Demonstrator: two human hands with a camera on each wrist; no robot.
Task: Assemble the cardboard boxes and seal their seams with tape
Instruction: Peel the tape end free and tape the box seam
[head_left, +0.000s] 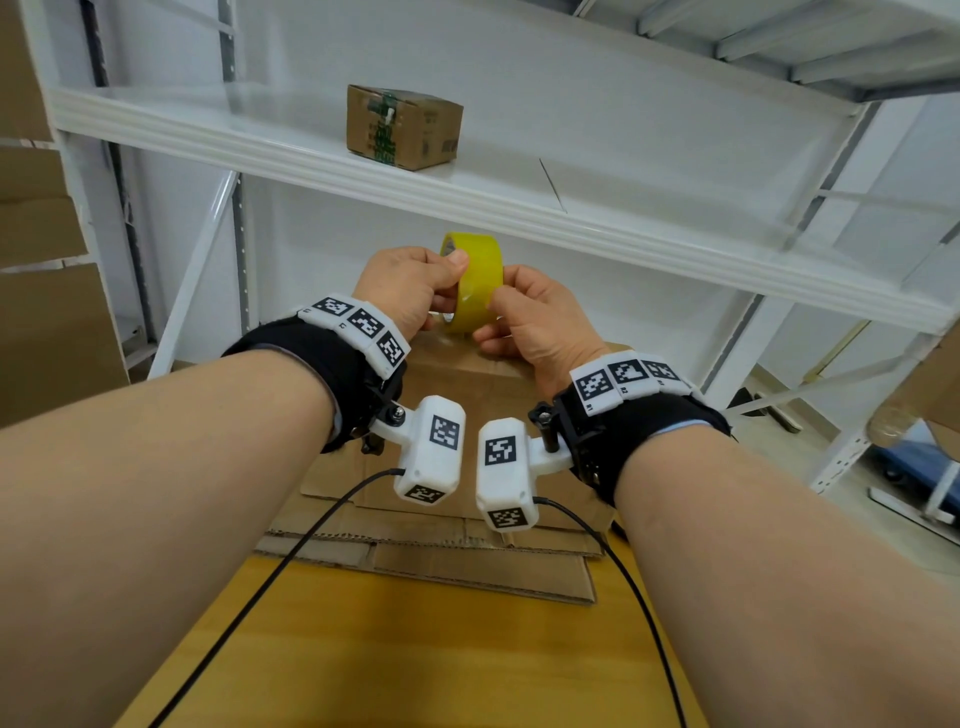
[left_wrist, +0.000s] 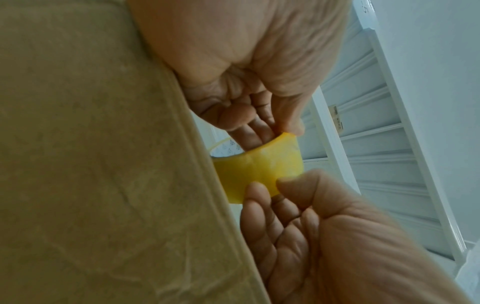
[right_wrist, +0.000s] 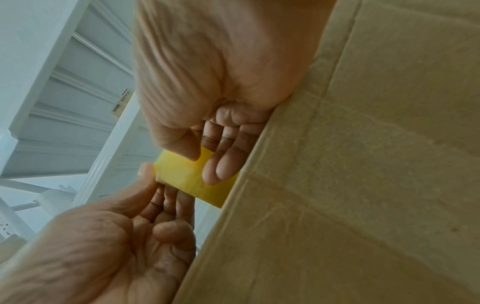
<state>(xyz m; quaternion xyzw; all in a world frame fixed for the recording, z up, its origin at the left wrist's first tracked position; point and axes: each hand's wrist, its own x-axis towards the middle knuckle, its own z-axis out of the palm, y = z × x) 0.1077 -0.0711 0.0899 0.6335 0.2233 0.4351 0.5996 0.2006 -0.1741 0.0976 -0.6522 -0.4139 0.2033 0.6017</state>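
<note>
Yellow tape roll (head_left: 475, 280) up in the air betw. both my hands, above the brown cardboard box (head_left: 467, 379) standing on the bench; roll on edge, its hole facing left toward my left palm. My left hand (head_left: 408, 291) grips the roll's left side; thumb curled over the top rim, fingers wrapped in at the core. My right hand (head_left: 540, 317) pinches the roll's right side low down; thumb on the outer band, fingertips (right_wrist: 223, 170) pressed on the yellow face, seen from the right wrist cam. Left wrist cam: roll (left_wrist: 259, 170) caught betw. my left fingers above and the right thumb below; box wall (left_wrist: 103, 164) fills the left of that view, close beside the roll, can't tell if touching. No loose tape end visible.

Box sits at the far end of the wooden bench (head_left: 415, 649); under it a stack of flattened cardboard sheets (head_left: 431, 551), their near edges overhanging toward me. Black cables run from both wrist units across the bench top.

White metal shelving (head_left: 519, 208) behind; on its shelf, left of centre, a small sealed carton (head_left: 402, 127) w. green print. More brown cartons (head_left: 47, 312) stacked at far left edge of view.
</note>
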